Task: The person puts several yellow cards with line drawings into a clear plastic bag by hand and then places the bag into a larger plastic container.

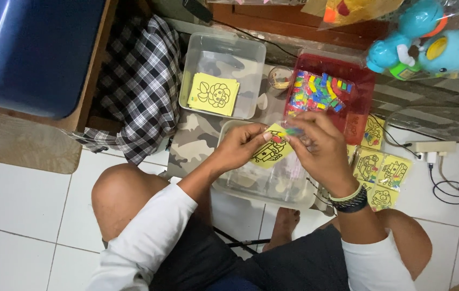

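Note:
I sit on a tiled floor. My left hand (238,145) pinches a small yellow card with a black line drawing (268,153), held over a clear plastic tub (288,189). My right hand (321,145) is closed at the card's upper right corner on a thin clear packet with small coloured pieces (295,131). A beaded band circles my right wrist.
A second clear tub (251,59) holds a stack of yellow drawing cards (213,94). A red tray (359,91) holds several small coloured tubes. More yellow cards (380,172) lie at the right. A power strip (429,146), toys, a checked cloth and a blue seat surround me.

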